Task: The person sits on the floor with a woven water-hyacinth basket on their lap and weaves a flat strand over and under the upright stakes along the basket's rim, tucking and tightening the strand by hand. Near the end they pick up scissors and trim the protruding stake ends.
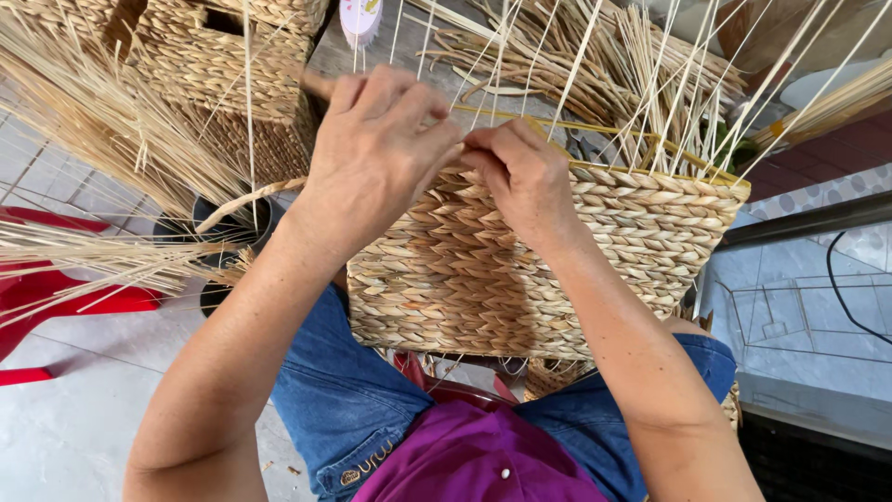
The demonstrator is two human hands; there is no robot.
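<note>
The person sits with a half-woven basket (520, 270) resting on the lap, against blue denim, its rim tilted away from the camera. The left hand (376, 149) is closed over the near rim at the top left corner, fingers curled down and gripping the braid. The right hand (525, 177) is pinched shut just beside it, thumb and fingers nipping a strand at the rim; which strand cannot be told. The two hands are touching or nearly so.

Judgement on handling: the basket appears light and fairly stiff, held in shape by a yellow frame (604, 139) along its top edge. The braided wall looks rough, not slippery, and should give slightly under pressure. The loose upright stakes (669, 84) rising from the rim look thin and liable to kink or snap; the basket is best gripped by the woven wall or the framed rim, not by the stakes.

Packages and labels: one small pale pink container (360, 19) stands at the top edge on the grey surface, its markings too blurred to describe. Finished baskets (223, 65) are stacked upper left.
</note>
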